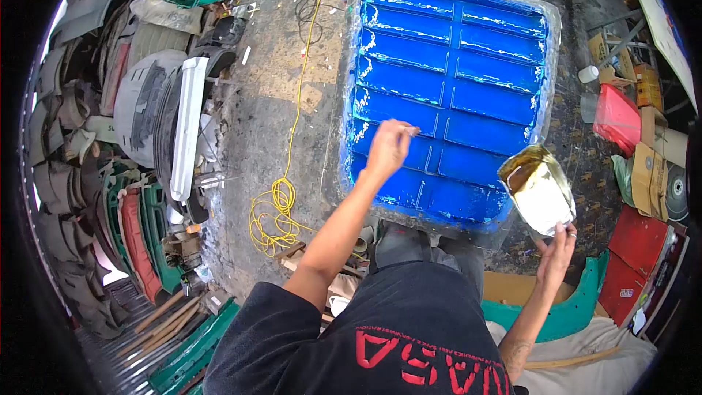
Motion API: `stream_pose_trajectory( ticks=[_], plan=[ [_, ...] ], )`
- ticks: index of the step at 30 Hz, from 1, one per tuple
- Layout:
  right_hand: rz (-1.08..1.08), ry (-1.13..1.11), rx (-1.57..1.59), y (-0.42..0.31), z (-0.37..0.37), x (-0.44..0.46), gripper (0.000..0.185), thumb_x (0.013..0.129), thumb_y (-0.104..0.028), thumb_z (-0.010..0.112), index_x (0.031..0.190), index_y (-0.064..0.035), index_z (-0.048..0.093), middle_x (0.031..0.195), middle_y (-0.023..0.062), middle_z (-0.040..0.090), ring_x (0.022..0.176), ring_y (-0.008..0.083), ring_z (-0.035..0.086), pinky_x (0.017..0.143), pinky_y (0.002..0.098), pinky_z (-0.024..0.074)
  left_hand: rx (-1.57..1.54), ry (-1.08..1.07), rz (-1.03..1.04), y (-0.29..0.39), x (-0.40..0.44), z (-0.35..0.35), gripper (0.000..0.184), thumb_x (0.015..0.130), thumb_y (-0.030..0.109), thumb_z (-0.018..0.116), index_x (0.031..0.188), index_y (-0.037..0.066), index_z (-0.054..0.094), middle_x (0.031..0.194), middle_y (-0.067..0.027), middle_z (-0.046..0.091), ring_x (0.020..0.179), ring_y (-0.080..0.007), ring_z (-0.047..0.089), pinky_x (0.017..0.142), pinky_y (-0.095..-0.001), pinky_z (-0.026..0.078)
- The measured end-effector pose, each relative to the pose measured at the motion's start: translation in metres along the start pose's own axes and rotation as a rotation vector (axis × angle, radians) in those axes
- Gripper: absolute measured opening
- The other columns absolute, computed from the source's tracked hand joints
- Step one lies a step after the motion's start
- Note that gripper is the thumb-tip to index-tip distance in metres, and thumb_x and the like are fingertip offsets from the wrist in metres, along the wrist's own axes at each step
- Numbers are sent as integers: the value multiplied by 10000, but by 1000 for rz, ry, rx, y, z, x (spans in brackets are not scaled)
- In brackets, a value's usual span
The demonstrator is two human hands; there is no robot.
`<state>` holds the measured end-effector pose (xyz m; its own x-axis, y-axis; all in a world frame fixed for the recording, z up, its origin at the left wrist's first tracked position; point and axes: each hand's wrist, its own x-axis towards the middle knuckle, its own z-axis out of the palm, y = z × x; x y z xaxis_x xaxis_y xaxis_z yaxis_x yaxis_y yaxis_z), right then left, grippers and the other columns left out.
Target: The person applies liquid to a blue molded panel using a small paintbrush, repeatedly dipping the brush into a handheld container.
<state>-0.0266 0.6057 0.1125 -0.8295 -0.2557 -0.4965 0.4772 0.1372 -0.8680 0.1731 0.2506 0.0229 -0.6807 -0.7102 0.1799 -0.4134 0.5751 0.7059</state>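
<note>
In the head view a large blue ribbed mould (479,128) lies in front of me, with pale flecks along its ribs and a rough, whitish border. Over its left half is my left hand (391,148), fingers drawn together in a pinch; what they hold, if anything, is too small to make out. My right hand (556,249) grips a cut-open metal tin (540,194) by its lower edge, beside the mould's lower right corner. The tin is tilted, bright on the near side, with a brownish inside.
A yellow cord (281,212) lies coiled on the floor to the left. Stacked moulded panels (150,110) line the left side. At right are a red plastic bag (616,118), cardboard boxes (647,175) and a red cabinet (632,263). A green curved part (556,318) lies by my right forearm.
</note>
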Motion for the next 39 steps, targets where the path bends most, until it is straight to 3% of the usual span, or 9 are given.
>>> stream_pose_trajectory(
  ticks=[4, 5, 9, 13, 19, 23, 27, 31, 39],
  plan=[
    [-19, 13, -10, -10, -38, 13, 520, 902, -335, 645, 1270, -73, 389, 1219, 91, 497, 1118, 197, 521, 823, 429, 519, 64, 192, -139, -74, 0, -33, 153, 920, 94, 550, 849, 1, 649, 829, -176, 660, 753, -339, 643, 689, -428, 507],
    [-27, 17, -33, -10, -49, 17, 529, 907, -361, 634, 1280, -74, 394, 1204, 82, 497, 1117, 191, 511, 834, 447, 516, 182, 223, -260, -78, -1, -45, 139, 918, 91, 565, 932, 5, 673, 847, -146, 672, 701, -246, 622, 625, -354, 489],
    [-42, 33, -46, -23, -69, 28, 581, 910, -370, 628, 1331, -65, 366, 1210, 96, 508, 1075, 180, 544, 793, 400, 532, 327, 313, 14, -58, -17, -26, 179, 896, 71, 562, 1052, 46, 647, 847, -130, 609, 783, -322, 545, 714, -433, 436],
    [-20, 0, -80, -28, -96, 51, 587, 919, -366, 615, 1344, -61, 349, 1254, 104, 494, 1141, 178, 531, 780, 400, 554, 357, 94, 2, 13, -33, 41, 259, 850, 48, 599, 1105, 62, 643, 848, -104, 606, 827, -304, 544, 700, -420, 424],
    [-39, -108, -32, -45, -99, 76, 597, 902, -337, 646, 1335, -57, 346, 1238, 103, 493, 1120, 191, 524, 763, 380, 528, 35, 227, 13, 30, -25, 57, 136, 852, 35, 599, 942, 81, 689, 907, -96, 669, 862, -287, 584, 775, -390, 457],
    [-25, -123, -66, -52, -97, 84, 597, 895, -336, 650, 1333, -63, 349, 1233, 96, 495, 1113, 186, 528, 770, 378, 523, 153, 366, -347, -36, -23, 14, 195, 933, 129, 550, 886, 4, 692, 863, -172, 682, 760, -314, 643, 697, -395, 496],
    [-30, -152, -100, -47, -99, 93, 585, 902, -354, 631, 1330, -67, 355, 1245, 79, 493, 1110, 171, 532, 761, 373, 535, 415, 476, -162, -7, -8, -10, 182, 901, 107, 564, 809, 30, 701, 845, -162, 687, 750, -326, 617, 696, -418, 484],
    [-3, -151, -77, -49, -91, 88, 572, 891, -317, 647, 1320, -73, 357, 1223, 74, 499, 1103, 181, 519, 773, 384, 509, -133, 248, -465, -7, 13, 41, 193, 875, 125, 573, 844, -21, 697, 694, -196, 657, 635, -307, 664, 584, -384, 497],
    [-27, -175, -43, -47, -83, 79, 529, 901, -308, 642, 1286, -74, 365, 1225, 83, 499, 1102, 190, 521, 776, 399, 526, 163, 161, -426, -32, 30, 6, 222, 871, 148, 578, 760, -27, 659, 614, -169, 626, 542, -205, 621, 515, -348, 462]
  ],
)
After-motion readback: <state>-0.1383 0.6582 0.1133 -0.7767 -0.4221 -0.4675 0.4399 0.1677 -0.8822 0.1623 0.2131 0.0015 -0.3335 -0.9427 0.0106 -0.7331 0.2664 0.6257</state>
